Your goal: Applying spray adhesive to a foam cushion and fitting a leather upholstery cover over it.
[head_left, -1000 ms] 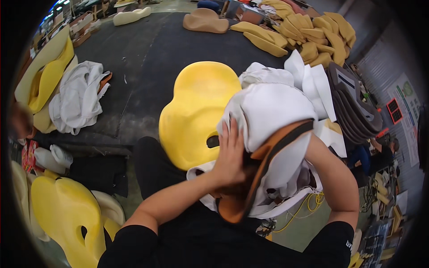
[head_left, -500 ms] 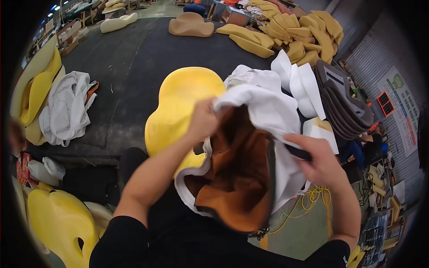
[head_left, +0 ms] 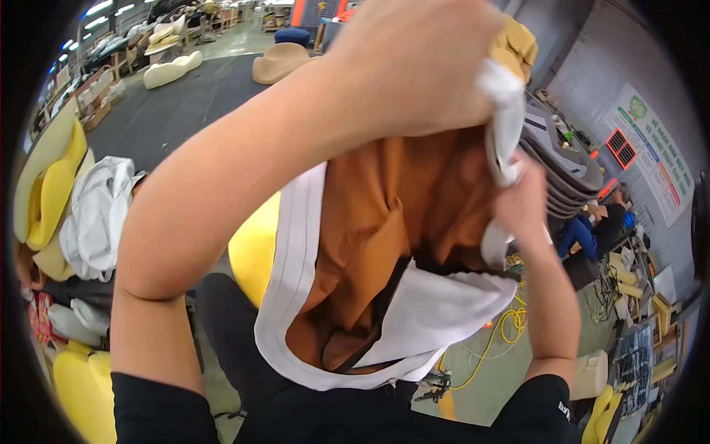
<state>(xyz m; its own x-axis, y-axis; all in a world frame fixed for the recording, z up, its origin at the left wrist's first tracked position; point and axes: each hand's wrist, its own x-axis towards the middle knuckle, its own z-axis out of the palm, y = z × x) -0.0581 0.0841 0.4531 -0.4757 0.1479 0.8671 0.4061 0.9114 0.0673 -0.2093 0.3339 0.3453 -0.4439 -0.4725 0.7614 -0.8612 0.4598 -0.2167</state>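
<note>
A cushion cover (head_left: 362, 200), brown inside with a white rim band, hangs open in front of my chest. High in the middle, my left hand (head_left: 429, 66) is closed on a bunched white edge of it, its arm crossing over the top of the cover. Lower and to the right, my right hand (head_left: 523, 200) is closed on the same white edge, slightly blurred. A white flap lies folded across the cover's lower part. Behind its left side shows part of a yellow foam cushion (head_left: 253, 248); the rest is hidden by the cover and my left arm.
A crumpled white cover (head_left: 103, 222) and yellow foam pieces (head_left: 55, 189) lie at the left of the dark table (head_left: 140, 115). Stacked grey cushions (head_left: 566, 174) stand at the right. Yellow cable (head_left: 510, 325) lies on the floor. A person (head_left: 603, 233) sits farther right.
My left hand has risen and moved right with the cover's edge, bringing both hands closer together. The cover has been lifted nearer, its opening wider, and now hides most of the yellow cushion.
</note>
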